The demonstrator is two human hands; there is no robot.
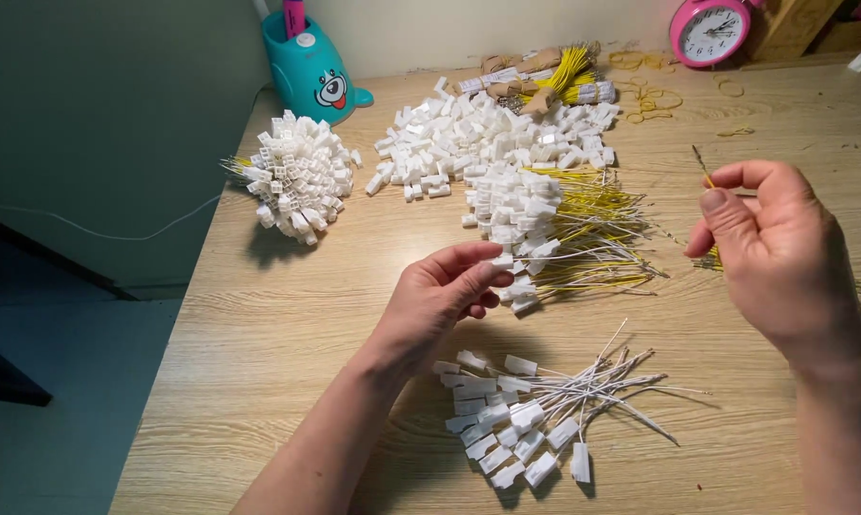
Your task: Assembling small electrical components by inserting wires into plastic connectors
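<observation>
your left hand point(450, 291) hovers palm-up over the wooden table point(259, 334), thumb and fingertips pinched on a small white plastic connector point(503, 259), held up where you can see its open end. far off to its left and beyond it sits a bound bunch of finished connectors point(297, 176), faces outward, with a teal dog-shaped holder point(314, 72) behind that. straight beyond your fingers lies the loose heap of empty white housings point(488, 133), within easy reach for picking. just past your fingertips is a pile of connectors with yellow wires point(564, 234), wires fanned rightward so the plugs stay together. below your wrist, nearer you, rests a smaller batch of connectors with white wires point(535, 410), kept apart by colour.

your right hand point(783, 253) is raised at the same height, closed on a thin yellow wire point(705, 176) whose tip stands up above the thumb, pointing roughly toward the connector in your left. beyond it lie scattered rubber bands point(655, 95), taped bundles of yellow wire point(564, 76) and a pink alarm clock point(709, 30).
</observation>
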